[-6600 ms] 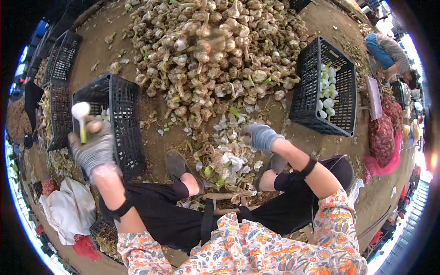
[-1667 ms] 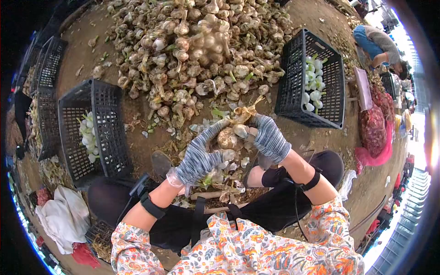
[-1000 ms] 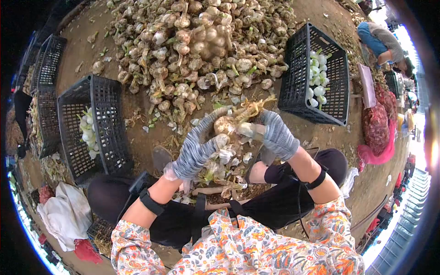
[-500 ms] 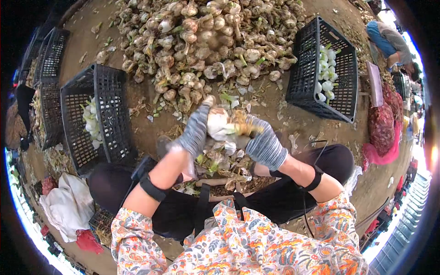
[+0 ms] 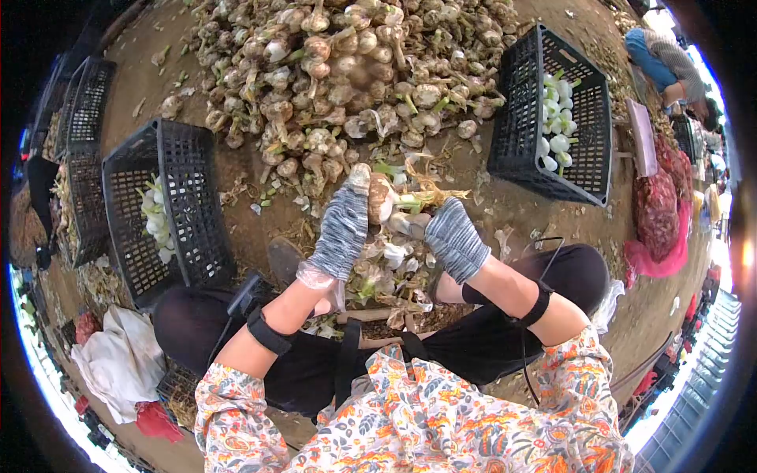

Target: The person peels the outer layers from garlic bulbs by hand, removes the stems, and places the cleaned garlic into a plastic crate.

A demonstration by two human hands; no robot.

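Observation:
Grey striped gloves cover both of my hands. My left hand [image 5: 344, 221] is closed around a garlic bulb [image 5: 381, 199], whose brownish outer side shows past the fingers. Its dry, ragged stalk [image 5: 430, 199] points to the right. My right hand [image 5: 457, 239] is closed on a pale strip of garlic skin [image 5: 408, 226] just below that stalk; its fingertips are partly hidden. Beneath the hands, loose skins and leaf scraps [image 5: 378, 276] lie between my legs.
Ahead is a large heap of unpeeled garlic [image 5: 355, 71]. Black plastic crates with white, cleaned garlic stand at left [image 5: 185, 201] and right [image 5: 512, 118]. A red mesh sack [image 5: 656, 217] lies farther right, near another person [image 5: 670, 67] bending over. A white sack [image 5: 118, 359] is at lower left.
The bulb has turned so its brown side and stalk show. Skin now stretches from it to my right hand, which has shifted slightly right and down.

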